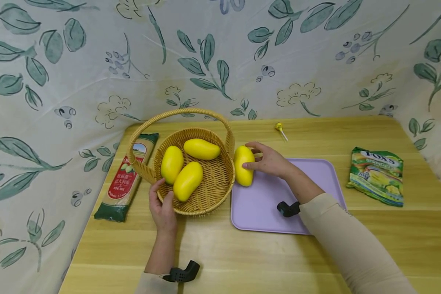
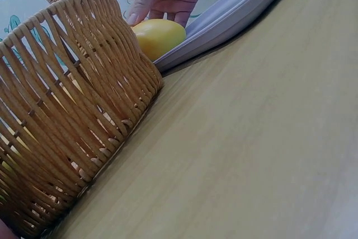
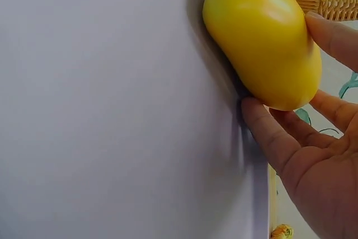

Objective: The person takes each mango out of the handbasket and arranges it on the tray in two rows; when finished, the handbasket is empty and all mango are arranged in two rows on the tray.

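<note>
A yellow mango lies at the left edge of the lilac tray, close beside the wicker basket. My right hand holds this mango, thumb on the near side and fingers round its far end; the right wrist view shows the hand at one end of the mango. With its thumb and fingers, my left hand grips the basket's near left rim. Inside the basket rest three more mangoes. The left wrist view shows mostly the basket's woven side.
Left of the basket lies a pack of spaghetti, partly behind the upright handle. A wrapped lollipop sits behind the tray. On the right is a green FOX'S candy bag. Patterned cloth hangs behind the wooden table.
</note>
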{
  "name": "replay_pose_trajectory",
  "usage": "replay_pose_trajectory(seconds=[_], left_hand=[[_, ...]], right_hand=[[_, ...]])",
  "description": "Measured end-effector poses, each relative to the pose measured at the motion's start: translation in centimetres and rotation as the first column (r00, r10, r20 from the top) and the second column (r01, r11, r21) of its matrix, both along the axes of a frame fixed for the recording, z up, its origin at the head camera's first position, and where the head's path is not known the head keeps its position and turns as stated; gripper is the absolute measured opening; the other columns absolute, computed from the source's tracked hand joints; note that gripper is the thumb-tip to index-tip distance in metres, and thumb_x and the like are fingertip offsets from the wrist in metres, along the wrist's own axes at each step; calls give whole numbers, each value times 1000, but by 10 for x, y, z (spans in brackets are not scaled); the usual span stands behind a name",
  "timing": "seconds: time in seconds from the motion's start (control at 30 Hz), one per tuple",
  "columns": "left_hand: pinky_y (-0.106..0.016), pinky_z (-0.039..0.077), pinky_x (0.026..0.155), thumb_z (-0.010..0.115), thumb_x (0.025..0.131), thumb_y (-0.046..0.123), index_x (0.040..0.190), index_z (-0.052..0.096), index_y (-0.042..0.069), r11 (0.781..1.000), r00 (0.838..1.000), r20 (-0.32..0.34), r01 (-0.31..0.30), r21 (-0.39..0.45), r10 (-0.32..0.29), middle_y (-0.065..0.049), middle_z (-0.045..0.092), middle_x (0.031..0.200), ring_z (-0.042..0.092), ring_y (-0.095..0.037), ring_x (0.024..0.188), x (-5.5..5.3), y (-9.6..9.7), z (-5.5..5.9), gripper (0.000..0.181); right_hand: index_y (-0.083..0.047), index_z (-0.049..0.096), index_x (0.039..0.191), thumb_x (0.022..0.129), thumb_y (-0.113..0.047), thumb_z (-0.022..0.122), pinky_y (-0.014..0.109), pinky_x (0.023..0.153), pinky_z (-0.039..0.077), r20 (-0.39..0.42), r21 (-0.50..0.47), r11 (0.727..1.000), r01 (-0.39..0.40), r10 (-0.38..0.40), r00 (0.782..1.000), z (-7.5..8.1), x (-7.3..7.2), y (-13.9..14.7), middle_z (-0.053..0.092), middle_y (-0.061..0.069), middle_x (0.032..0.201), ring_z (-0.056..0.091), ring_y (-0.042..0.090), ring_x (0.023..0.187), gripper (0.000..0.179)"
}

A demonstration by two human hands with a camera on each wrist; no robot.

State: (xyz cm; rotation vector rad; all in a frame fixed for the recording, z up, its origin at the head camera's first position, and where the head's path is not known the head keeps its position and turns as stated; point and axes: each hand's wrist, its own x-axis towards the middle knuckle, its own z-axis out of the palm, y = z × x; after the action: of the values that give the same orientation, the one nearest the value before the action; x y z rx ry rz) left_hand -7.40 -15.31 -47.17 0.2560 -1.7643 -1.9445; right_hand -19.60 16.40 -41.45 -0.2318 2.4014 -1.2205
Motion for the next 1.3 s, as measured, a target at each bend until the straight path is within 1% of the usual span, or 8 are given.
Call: replay_pose_trajectory(seconds=[0.33,0.6,0.8,0.97,1.07,1.17,1.23,1.3], left_hand=[[-35,20,118,48,91,-5,132,49,-10,1000,1000,8,3,15,-3,-18,44,147,30,-21,146,0,0,1,41],[-37,22,119,48,91,-6,132,50,-8,1000,1000,10,6,11,-6,-18,44,147,33,-20,145,-1,-1,0,41],[-36,22,118,49,90,-6,131,51,-8,1000,1000,9,2,28,-3,-19,44,147,33,-19,145,-1,-1,0,41],[-34,25,116,49,90,-6,130,51,-9,1000,1000,-10,2,26,-2,-18,46,146,35,-18,143,-1,-3,-1,41],[-34,26,115,50,90,-7,130,52,-9,1000,999,-31,7,29,-6,-17,47,143,38,-16,140,-2,-4,-1,40],[-34,29,114,50,89,-8,129,51,-10,999,998,-57,18,38,-15,-14,50,139,40,-16,137,-3,-5,-2,40],[-33,31,114,51,89,-8,129,50,-11,999,997,-68,26,45,-23,-12,51,137,42,-16,136,-3,-5,-3,41],[-32,33,114,51,89,-8,130,49,-13,998,997,-72,35,49,-32,-11,52,136,43,-17,135,-4,-4,-4,41]], right_hand=[[-21,31,160,89,-42,76,59,109,45,14,19,1000,-5,5,1000,1,0,-2,39,19,159,52,44,136,87],[-20,31,160,90,-46,73,58,106,48,-57,125,992,0,8,998,18,7,0,39,18,160,54,43,135,86],[-18,36,158,94,-42,71,59,103,50,-232,155,987,30,7,973,55,37,0,44,17,156,53,44,134,77],[-12,51,146,93,-38,73,53,100,53,-319,191,982,14,49,946,72,72,-17,59,13,142,61,35,124,63],[-11,60,137,92,-37,75,49,93,56,-388,220,975,-20,107,915,74,91,-36,67,9,130,65,30,115,55],[-12,62,135,91,-38,76,46,92,57,-462,210,977,-47,142,875,71,104,-62,68,7,129,67,27,113,53],[-12,61,138,91,-42,75,46,96,56,-481,188,981,-46,133,867,65,108,-82,66,6,132,66,25,117,57],[-13,58,141,91,-45,74,46,101,54,-482,159,987,-31,105,870,57,109,-102,62,6,137,63,25,122,61]])
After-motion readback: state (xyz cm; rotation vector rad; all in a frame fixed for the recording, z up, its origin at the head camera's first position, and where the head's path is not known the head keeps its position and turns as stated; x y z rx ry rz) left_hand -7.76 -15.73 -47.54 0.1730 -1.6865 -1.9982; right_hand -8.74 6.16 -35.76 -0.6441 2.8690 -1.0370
